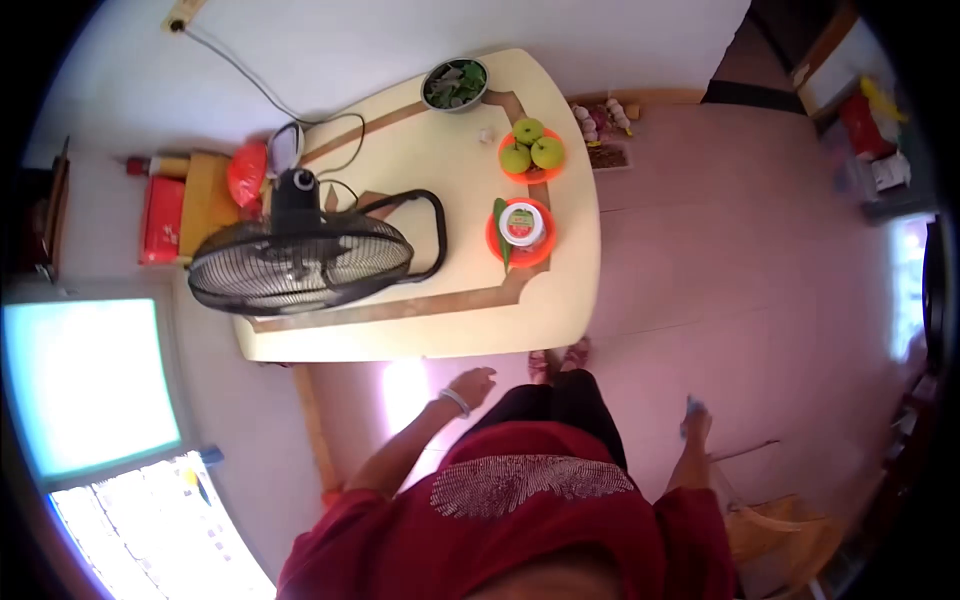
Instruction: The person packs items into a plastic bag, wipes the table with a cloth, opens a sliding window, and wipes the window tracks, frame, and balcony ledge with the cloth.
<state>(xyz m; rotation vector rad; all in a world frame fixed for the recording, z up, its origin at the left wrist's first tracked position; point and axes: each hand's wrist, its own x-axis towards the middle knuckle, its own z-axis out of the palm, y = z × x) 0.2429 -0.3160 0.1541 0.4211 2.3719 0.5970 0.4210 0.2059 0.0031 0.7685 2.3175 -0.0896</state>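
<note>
My left hand (pixel 472 385), with a bracelet at the wrist, hangs in front of the near edge of the cream table (pixel 400 340). Its fingers look loosely bent and apart, and nothing shows in them. Down at my right side, my right hand (pixel 698 424) is closed around a small blue-grey thing (pixel 691 405), too blurred to name. On the table's right part, an orange-red plate (pixel 493 240) bears a white-lidded jar (pixel 520 224) and a long green pod or leaf (pixel 502 245). Behind it, another orange-red plate (pixel 537 178) holds three green fruits (pixel 528 131).
A black fan (pixel 300 265) takes up the table's left part, its cord running to a wall socket (pixel 180 18). Leafy greens fill a bowl (pixel 455 108) at the back. Garlic bulbs (pixel 617 113) lie along the wall. A wooden chair (pixel 785 535) stands behind my right side.
</note>
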